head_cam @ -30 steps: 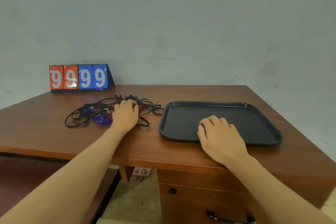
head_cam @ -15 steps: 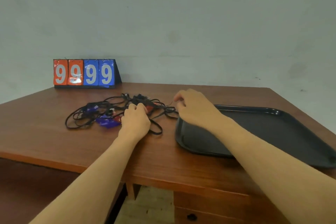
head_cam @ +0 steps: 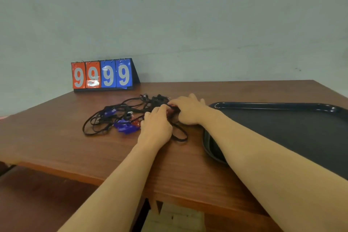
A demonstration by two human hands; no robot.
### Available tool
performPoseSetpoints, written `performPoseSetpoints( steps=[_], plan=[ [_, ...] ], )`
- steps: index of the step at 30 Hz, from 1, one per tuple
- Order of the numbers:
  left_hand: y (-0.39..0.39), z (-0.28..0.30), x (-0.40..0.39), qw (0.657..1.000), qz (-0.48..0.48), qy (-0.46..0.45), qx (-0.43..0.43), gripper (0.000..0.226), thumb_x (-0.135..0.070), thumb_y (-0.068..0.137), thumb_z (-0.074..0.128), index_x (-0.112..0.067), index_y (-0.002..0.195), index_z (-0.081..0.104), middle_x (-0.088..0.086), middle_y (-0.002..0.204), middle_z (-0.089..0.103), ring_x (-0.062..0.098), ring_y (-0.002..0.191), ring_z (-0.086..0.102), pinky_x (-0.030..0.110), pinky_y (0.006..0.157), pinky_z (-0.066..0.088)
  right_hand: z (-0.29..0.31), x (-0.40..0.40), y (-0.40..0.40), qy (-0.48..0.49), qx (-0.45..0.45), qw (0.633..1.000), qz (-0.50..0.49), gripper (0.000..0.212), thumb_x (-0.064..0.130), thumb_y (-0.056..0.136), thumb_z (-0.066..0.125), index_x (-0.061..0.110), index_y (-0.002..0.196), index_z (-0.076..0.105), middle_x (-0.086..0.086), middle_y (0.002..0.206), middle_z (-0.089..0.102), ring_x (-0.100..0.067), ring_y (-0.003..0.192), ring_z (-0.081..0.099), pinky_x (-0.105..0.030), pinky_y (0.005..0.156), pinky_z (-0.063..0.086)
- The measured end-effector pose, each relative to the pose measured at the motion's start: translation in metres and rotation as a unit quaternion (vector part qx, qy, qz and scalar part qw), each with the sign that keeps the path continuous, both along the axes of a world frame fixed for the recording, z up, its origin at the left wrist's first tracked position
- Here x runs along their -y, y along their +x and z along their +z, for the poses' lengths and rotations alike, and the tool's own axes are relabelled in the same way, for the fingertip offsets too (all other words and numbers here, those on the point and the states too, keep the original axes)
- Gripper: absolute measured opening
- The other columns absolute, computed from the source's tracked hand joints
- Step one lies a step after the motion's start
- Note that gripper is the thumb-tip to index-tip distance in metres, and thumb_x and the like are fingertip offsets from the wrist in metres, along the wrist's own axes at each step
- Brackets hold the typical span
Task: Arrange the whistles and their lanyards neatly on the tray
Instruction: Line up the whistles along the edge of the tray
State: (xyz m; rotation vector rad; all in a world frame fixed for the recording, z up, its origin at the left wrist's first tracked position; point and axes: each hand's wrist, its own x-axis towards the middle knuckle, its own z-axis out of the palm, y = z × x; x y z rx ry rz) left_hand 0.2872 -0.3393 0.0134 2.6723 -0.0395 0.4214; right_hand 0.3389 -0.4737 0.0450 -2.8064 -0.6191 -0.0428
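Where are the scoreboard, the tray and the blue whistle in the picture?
scoreboard (head_cam: 103,75), head view, on the blue card next to the red ones.
tray (head_cam: 273,105), head view, on its far rim.
blue whistle (head_cam: 125,128), head view, on its body, left of the left hand.

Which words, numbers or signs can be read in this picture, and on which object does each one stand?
"9" "9": white digits on the two orange cards of the flip scoreboard at the far edge of the table.
"9" "9": white digits on its two blue cards.
Whistles, lanyards and tray: no readable text shows on them.
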Motion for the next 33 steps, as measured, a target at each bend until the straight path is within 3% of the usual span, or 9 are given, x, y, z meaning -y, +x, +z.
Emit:
performPoseSetpoints(
  steps=[6,11,15,19,21,23,26,29,33],
  plan=[
    [-0.001,0.002,-0.004,0.998,-0.004,-0.067,0.003,0.035,-0.009,0.092,0.050,-0.024,0.123,0.057,0.006,0.132,0.046,0.027,0.123,0.048,0.048,0.108,0.043,0.000,0.000,-0.003,-0.008,0.005,1.000,-0.007,0.062,0.008,0.089,0.045,0.040,0.142,0.048,-0.003,0.149,0.044,-0.034,0.137,0.027,-0.061,0.109,0.024],
    [0.000,0.002,-0.002,0.995,-0.003,-0.092,0.025,0.031,-0.033,0.099,0.039,-0.023,0.118,0.062,0.005,0.117,0.060,0.024,0.109,0.056,0.048,0.098,0.049,0.010,0.001,-0.008,0.005,0.022,0.999,-0.038,0.050,0.018,0.095,0.045,0.042,0.138,0.052,-0.004,0.142,0.048,-0.033,0.136,0.030,-0.060,0.107,0.026],
    [-0.002,0.003,-0.002,0.994,0.006,-0.101,0.036,0.016,-0.035,0.098,0.057,-0.025,0.110,0.057,-0.001,0.107,0.063,0.018,0.102,0.061,0.043,0.091,0.056,0.037,0.013,-0.015,0.084,0.080,0.991,-0.066,0.037,0.023,0.095,0.043,0.036,0.125,0.061,0.003,0.131,0.059,-0.025,0.125,0.048,-0.052,0.106,0.038],
    [0.000,0.002,-0.006,0.992,0.012,-0.119,0.027,0.029,-0.023,0.092,0.071,-0.026,0.113,0.050,-0.002,0.113,0.062,0.013,0.104,0.060,0.028,0.090,0.051,0.066,0.047,-0.031,0.084,0.046,0.993,-0.063,0.021,0.031,0.100,0.048,0.021,0.112,0.063,0.003,0.114,0.069,-0.019,0.109,0.060,-0.036,0.089,0.047],
    [-0.002,0.004,-0.005,0.991,0.009,-0.130,0.034,0.034,-0.020,0.091,0.072,-0.025,0.118,0.052,-0.004,0.115,0.061,0.011,0.104,0.058,0.026,0.090,0.047,0.068,0.072,-0.043,0.070,0.047,0.993,-0.078,0.020,0.039,0.101,0.051,0.021,0.106,0.059,0.006,0.104,0.066,-0.017,0.101,0.061,-0.034,0.081,0.045],
    [-0.004,0.006,-0.005,0.987,0.008,-0.151,0.045,0.034,-0.020,0.093,0.071,-0.027,0.121,0.053,-0.010,0.110,0.061,0.016,0.114,0.055,0.033,0.098,0.047,0.057,0.098,-0.051,0.061,0.045,0.992,-0.102,0.019,0.040,0.101,0.052,0.021,0.104,0.056,0.006,0.098,0.062,-0.017,0.095,0.059,-0.032,0.075,0.040],
    [-0.007,0.004,-0.006,0.987,0.020,-0.150,0.049,0.028,-0.023,0.096,0.066,-0.030,0.121,0.054,-0.012,0.110,0.063,0.024,0.127,0.046,0.043,0.105,0.041,0.029,0.126,-0.053,0.052,-0.021,0.989,-0.134,0.024,0.038,0.101,0.050,0.017,0.112,0.049,-0.002,0.105,0.067,-0.021,0.093,0.062,-0.037,0.074,0.044],
    [-0.005,0.005,-0.004,0.990,0.005,-0.134,0.047,0.028,-0.017,0.098,0.062,-0.028,0.123,0.055,-0.004,0.122,0.064,0.019,0.121,0.056,0.035,0.102,0.045,0.017,0.133,-0.050,0.021,-0.051,0.988,-0.144,0.032,0.040,0.102,0.047,0.015,0.122,0.049,-0.010,0.112,0.064,-0.025,0.093,0.061,-0.038,0.076,0.048],
    [-0.010,0.010,-0.001,0.992,0.000,-0.116,0.057,0.029,-0.011,0.097,0.061,-0.029,0.120,0.055,0.001,0.127,0.058,0.010,0.112,0.055,0.027,0.098,0.045,0.014,0.129,-0.051,-0.007,0.009,0.991,-0.137,0.037,0.046,0.103,0.041,0.015,0.115,0.057,-0.012,0.113,0.063,-0.031,0.096,0.060,-0.041,0.082,0.050]
  ],
)
